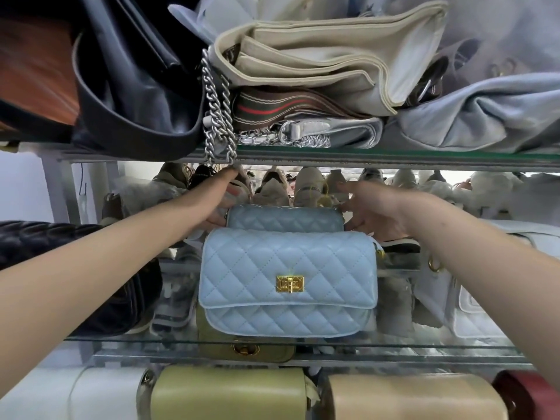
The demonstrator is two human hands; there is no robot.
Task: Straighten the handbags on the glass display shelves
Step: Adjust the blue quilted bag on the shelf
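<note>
Both arms reach deep into the middle glass shelf (394,344), where two quilted pale-blue handbags stand one behind the other near the centre. The front blue bag (288,283) sits upright close to the shelf's front edge, clasp facing out. The rear blue bag (285,218) stands just behind it, with only its top band showing.

The left hand (222,201) lies against the rear bag's left end. Its fingers are partly hidden there, so I cannot tell whether they grip or only press. The right hand (372,210) is spread and relaxed, its fingertips at or just beside the bag's right end, grasping nothing.

The step in hand looks like squaring the rear bag up behind the front one. The next move probably calls for both hands to bracket its ends and nudge it parallel to the shelf edge without pushing the front bag forward.

A silver chain (218,122) hangs over the front edge of the upper shelf (363,156), right above the left thumb, and could snag.
</note>
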